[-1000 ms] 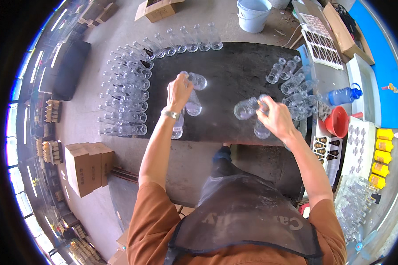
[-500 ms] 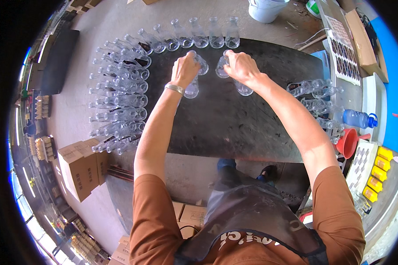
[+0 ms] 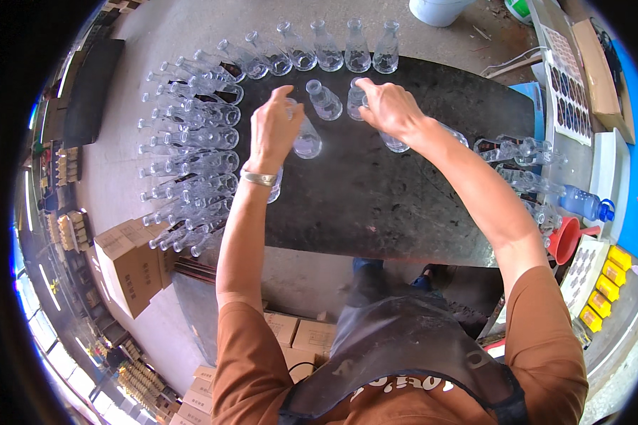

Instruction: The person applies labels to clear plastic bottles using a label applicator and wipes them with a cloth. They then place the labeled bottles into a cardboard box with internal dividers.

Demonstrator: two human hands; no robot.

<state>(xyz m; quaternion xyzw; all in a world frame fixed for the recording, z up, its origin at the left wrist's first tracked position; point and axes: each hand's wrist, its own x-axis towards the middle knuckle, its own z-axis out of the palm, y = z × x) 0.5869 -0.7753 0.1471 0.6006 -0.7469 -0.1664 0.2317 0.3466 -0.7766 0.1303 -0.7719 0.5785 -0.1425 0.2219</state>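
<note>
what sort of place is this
Probably a small workshop or packing area: clear bottles line the edge of a dark worktable, cardboard boxes are stacked nearby, and a work apron is being worn.

Wkshop, glass btls (image 3: 204, 137) in rows, cardbd boxes (image 3: 131, 269), bare grey flr (image 3: 110, 166)

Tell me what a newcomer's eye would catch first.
Likely the clear glass bottles lined along the far and left edges of the dark table. Next, the left hand and right hand among more bottles toward its far side. Bright yellow containers and a red vessel stand out at the picture's right.
</note>
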